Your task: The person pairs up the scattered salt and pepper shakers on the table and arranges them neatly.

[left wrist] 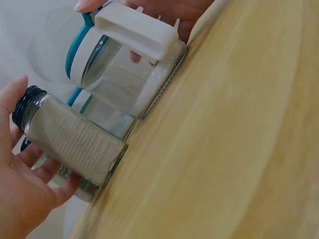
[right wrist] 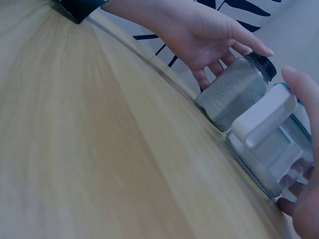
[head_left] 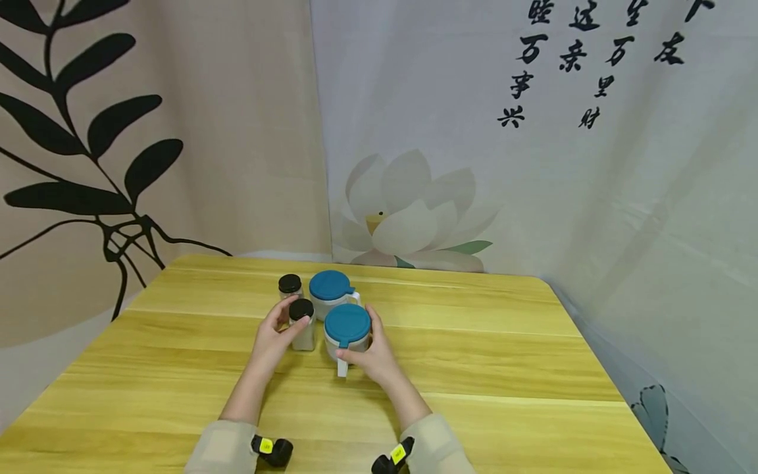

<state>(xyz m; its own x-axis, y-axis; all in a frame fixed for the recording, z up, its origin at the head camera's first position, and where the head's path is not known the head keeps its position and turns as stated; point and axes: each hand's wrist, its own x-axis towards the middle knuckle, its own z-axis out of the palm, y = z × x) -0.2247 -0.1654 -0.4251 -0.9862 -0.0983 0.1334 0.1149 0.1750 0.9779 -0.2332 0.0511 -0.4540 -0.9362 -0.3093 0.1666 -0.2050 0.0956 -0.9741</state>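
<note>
My left hand (head_left: 274, 336) grips a square glass jar (head_left: 304, 337) with a black screw lid, its thumb against the lid and its fingers round the far side. Printed text shows on this jar in the left wrist view. Beside it, my right hand (head_left: 379, 359) holds a clear glass canister (left wrist: 117, 74) with a blue lid (head_left: 347, 322) and a white handle (left wrist: 137, 32). The thumb lies near the handle's top and the fingers wrap behind the glass. Both held containers stand upright on the table, close together.
Directly behind stand a second black-lidded jar (head_left: 289, 284) and a second blue-lidded canister (head_left: 330, 286). The wooden table (head_left: 503, 368) reaches back to hanging cloths, one with a lotus print (head_left: 414, 210). Each sleeve carries a black wrist camera (head_left: 275, 451).
</note>
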